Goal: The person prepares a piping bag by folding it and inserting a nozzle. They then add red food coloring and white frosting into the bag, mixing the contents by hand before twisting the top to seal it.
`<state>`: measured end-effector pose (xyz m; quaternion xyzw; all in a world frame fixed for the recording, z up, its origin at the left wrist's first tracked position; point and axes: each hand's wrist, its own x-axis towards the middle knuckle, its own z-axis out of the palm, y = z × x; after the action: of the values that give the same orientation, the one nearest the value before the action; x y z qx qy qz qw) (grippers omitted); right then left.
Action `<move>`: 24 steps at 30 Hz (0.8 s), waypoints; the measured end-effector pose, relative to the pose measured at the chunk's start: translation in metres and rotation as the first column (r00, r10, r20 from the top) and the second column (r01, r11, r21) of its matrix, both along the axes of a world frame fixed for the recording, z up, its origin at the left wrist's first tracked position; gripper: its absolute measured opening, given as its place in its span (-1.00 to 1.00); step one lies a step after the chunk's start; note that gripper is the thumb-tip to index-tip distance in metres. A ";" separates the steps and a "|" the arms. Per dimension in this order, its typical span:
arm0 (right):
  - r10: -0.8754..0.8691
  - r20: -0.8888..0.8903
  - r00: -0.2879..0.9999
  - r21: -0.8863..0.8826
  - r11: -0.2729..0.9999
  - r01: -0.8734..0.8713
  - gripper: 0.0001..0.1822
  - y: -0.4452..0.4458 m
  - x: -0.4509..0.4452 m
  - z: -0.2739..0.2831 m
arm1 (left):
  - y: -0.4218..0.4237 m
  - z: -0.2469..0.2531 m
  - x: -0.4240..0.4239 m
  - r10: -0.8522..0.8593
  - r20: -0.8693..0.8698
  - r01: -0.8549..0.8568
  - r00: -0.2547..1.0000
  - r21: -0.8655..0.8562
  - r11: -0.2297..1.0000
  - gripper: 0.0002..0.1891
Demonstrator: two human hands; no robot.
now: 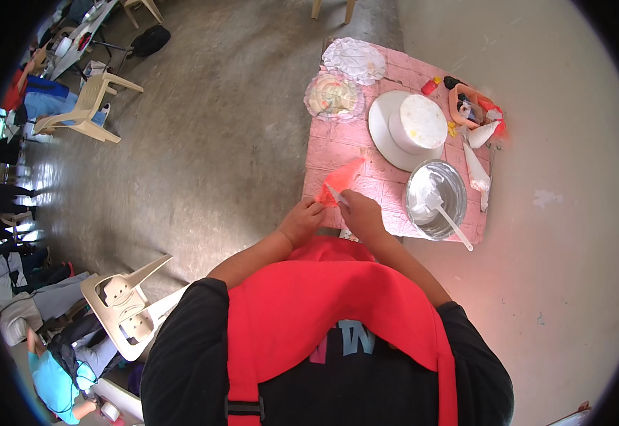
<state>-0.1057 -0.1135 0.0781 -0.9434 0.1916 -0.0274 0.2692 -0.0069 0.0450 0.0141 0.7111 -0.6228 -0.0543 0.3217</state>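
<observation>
Low at the near edge of the pink-covered table [328, 142], my left hand [303, 219] pinches the near end of a translucent red-orange plastic bag [347, 171], cone-shaped like a piping bag. My right hand [363, 214] grips a slim white pointed tool [335, 193], its tip over the bag; its exact kind is unclear. Right of that hand is a metal mixing bowl [461, 194] with white cream [423, 193] and a white-handled spatula [454, 228]. Beyond the bowl, a round white-coated cake [421, 120] rests on a white round stand [383, 141].
Filled piping bags [477, 166] lie along the table's right side, near an orange divided container [455, 109] and a small red bottle [428, 87]. Two frilled round pieces [354, 57] sit at the far left corner. A wall [549, 160] borders the right; plastic chairs [88, 109] and people are leftward.
</observation>
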 end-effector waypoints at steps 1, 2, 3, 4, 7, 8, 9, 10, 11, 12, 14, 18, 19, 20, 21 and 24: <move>0.042 -0.048 0.998 -0.071 0.996 -0.045 -0.87 0.002 0.002 -0.004 | 0.000 0.003 -0.002 0.009 -0.030 -0.008 1.000 0.013 1.000 -0.76; 0.099 -0.082 0.992 -0.140 0.984 -0.110 -0.93 0.004 0.002 -0.010 | -0.002 0.006 -0.004 0.074 -0.051 -0.074 0.996 0.003 0.997 -0.75; 0.132 -0.111 0.985 -0.158 0.976 -0.148 -0.92 0.003 0.001 -0.016 | -0.005 0.009 -0.006 0.142 -0.071 -0.143 0.987 -0.007 0.990 -0.74; 0.163 -0.141 0.977 -0.174 0.967 -0.186 -0.91 0.001 0.000 -0.021 | -0.007 0.011 -0.007 0.209 -0.092 -0.212 0.974 -0.014 0.977 -0.73; 0.166 -0.212 0.963 -0.165 0.965 -0.203 -0.88 -0.003 0.003 -0.022 | -0.008 0.004 0.002 0.192 -0.144 -0.179 0.971 0.104 0.978 -0.72; 0.154 -0.233 0.960 -0.154 0.969 -0.193 -0.88 -0.003 0.006 -0.020 | -0.007 0.002 0.003 0.184 -0.100 -0.175 0.978 0.087 0.981 -0.71; 0.137 -0.221 0.966 -0.153 0.973 -0.173 -0.88 -0.003 0.007 -0.013 | -0.007 0.001 0.004 0.173 -0.058 -0.169 0.983 0.068 0.983 -0.70; 0.121 -0.209 0.970 -0.151 0.976 -0.154 -0.88 -0.001 0.008 -0.003 | -0.007 0.000 0.004 0.163 -0.016 -0.162 0.986 0.050 0.985 -0.69; 0.105 -0.197 0.975 -0.149 0.979 -0.136 -0.89 0.001 0.009 0.001 | -0.006 -0.001 0.003 0.166 0.006 -0.166 0.986 0.079 0.983 -0.68; 0.109 -0.204 0.973 -0.161 0.977 -0.143 -0.88 0.002 0.008 -0.001 | -0.007 0.003 0.002 0.160 0.027 -0.162 0.987 0.106 0.981 -0.67; 0.118 -0.216 0.969 -0.183 0.970 -0.159 -0.86 0.005 0.003 -0.010 | -0.009 0.006 0.001 0.150 0.057 -0.157 0.987 0.133 0.979 -0.66; 0.140 -0.284 0.948 -0.164 0.968 -0.192 -0.85 0.003 0.007 -0.010 | -0.006 0.002 0.003 0.151 0.061 -0.157 0.987 0.120 0.980 -0.68; 0.141 -0.288 0.947 -0.148 0.971 -0.190 -0.85 0.004 0.007 -0.005 | -0.005 0.000 0.003 0.153 0.051 -0.158 0.987 0.112 0.981 -0.69; 0.143 -0.293 0.945 -0.132 0.973 -0.188 -0.85 0.006 0.008 0.001 | -0.004 -0.003 0.004 0.163 0.045 -0.167 0.986 0.087 0.982 -0.71; 0.153 -0.314 0.937 -0.115 0.973 -0.198 -0.85 0.009 0.006 0.005 | -0.004 -0.003 0.004 0.169 0.034 -0.171 0.985 0.060 0.984 -0.73; 0.172 -0.375 0.911 -0.070 0.975 -0.213 -0.86 0.022 -0.001 0.005 | -0.008 -0.002 0.003 0.171 0.007 -0.171 0.985 -0.006 0.985 -0.78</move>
<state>-0.1063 -0.0916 0.0828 -0.9594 0.1427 0.1654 0.1782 -0.0034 0.0373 0.0121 0.7614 -0.5607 -0.0220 0.3246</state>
